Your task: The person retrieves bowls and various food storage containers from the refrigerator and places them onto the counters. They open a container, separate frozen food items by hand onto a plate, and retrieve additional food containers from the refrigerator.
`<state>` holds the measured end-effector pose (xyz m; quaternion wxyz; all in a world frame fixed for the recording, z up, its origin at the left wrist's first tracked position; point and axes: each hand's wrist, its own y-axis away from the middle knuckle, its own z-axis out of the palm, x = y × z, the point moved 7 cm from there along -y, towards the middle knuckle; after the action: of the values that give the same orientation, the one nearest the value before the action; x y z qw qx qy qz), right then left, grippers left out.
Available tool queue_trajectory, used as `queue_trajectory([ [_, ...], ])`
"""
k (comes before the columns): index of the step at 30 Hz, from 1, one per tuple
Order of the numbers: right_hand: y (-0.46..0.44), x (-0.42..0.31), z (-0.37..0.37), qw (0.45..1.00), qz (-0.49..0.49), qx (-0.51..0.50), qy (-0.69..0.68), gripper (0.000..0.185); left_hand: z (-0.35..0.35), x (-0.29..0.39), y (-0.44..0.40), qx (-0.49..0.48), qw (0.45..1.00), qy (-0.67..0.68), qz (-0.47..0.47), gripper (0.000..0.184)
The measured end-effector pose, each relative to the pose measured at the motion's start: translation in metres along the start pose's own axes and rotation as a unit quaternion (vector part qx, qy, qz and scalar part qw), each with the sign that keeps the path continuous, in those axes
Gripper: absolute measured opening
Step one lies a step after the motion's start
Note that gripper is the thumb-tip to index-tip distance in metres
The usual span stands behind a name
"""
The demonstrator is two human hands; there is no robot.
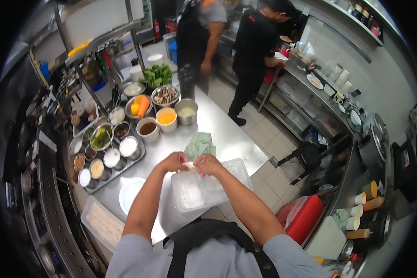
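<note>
Both my hands meet over the far left part of a translucent plastic container (204,187) on the steel table. A small whitish piece (189,165) is pinched between them. My left hand (175,162) has its fingers closed on the piece from the left. From the right, my right hand (207,165) closes its fingers on it too. Just beyond the hands lies a crumpled green cloth (200,144). A white plate (132,194) sits left of my left forearm, and a container of pale pieces (103,221) is at the near left.
A tray (138,150) of ingredient tins stands at the left, with bowls of sauce (148,128), carrot and mushrooms behind. Leafy greens (157,75) are at the back. Two people (259,55) stand beyond the table. A red box (305,217) is at the right.
</note>
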<state>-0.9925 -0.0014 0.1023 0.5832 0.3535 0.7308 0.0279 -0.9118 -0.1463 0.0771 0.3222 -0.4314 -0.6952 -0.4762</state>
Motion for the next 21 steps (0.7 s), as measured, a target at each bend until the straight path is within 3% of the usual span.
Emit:
queue_trajectory([
  [4, 0.005, 0.008, -0.002, 0.991, -0.125, 0.053, 0.015, 0.022, 0.009, 0.029, 0.039, 0.159, 0.969, -0.096, 0.164, 0.04],
  [6, 0.033, -0.005, -0.011, 0.944, -0.236, 0.161, 0.163, 0.025, 0.023, 0.048, 0.074, 0.25, 0.931, -0.139, 0.228, 0.041],
  [8, 0.062, -0.013, -0.012, 0.955, -0.189, 0.13, 0.189, 0.024, 0.041, 0.062, 0.101, 0.278, 0.921, -0.174, 0.209, 0.039],
  [11, 0.077, 0.0, -0.012, 0.936, -0.257, 0.126, 0.206, 0.024, 0.065, 0.055, 0.109, 0.293, 0.905, -0.23, 0.204, 0.044],
  [13, 0.106, -0.001, -0.025, 0.896, -0.343, 0.193, 0.206, 0.024, 0.07, 0.051, 0.112, 0.294, 0.901, -0.25, 0.199, 0.045],
  [17, 0.143, 0.036, -0.054, 0.933, -0.274, 0.18, 0.146, 0.027, 0.081, 0.052, 0.123, 0.295, 0.896, -0.27, 0.195, 0.046],
  [19, 0.165, 0.051, -0.075, 0.916, -0.264, 0.267, 0.143, 0.03, 0.084, 0.052, 0.127, 0.302, 0.899, -0.26, 0.183, 0.046],
  [21, 0.176, 0.065, -0.084, 0.917, -0.255, 0.279, 0.131, 0.033, 0.087, 0.053, 0.133, 0.333, 0.888, -0.258, 0.181, 0.046],
])
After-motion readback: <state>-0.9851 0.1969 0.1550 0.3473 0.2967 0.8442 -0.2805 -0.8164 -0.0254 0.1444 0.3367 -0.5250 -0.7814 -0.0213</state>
